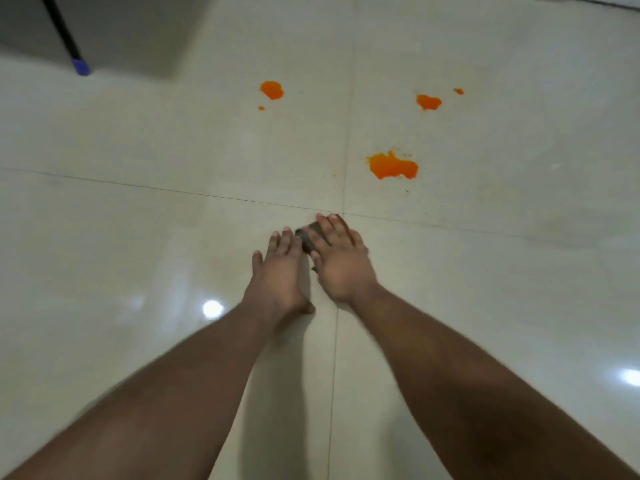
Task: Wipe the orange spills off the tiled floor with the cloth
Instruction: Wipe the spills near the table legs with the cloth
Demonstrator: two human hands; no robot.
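A small dark cloth (306, 239) lies on the cream tiled floor (138, 237), mostly hidden under my right hand (337, 261), which presses flat on it with straight fingers. My left hand (282, 271) lies flat beside it, fingertips touching the cloth's left edge. Beyond the hands sit orange spills: a large one (393, 167) ahead to the right, one (272, 89) far ahead, and another (428, 102) at the far right with a small drop (458, 91) beside it.
A black pole with a blue tip (80, 66) leans at the far left, by a grey wall or panel (121, 26). Tile joints cross just in front of my fingers. Ceiling lights reflect on the glossy floor.
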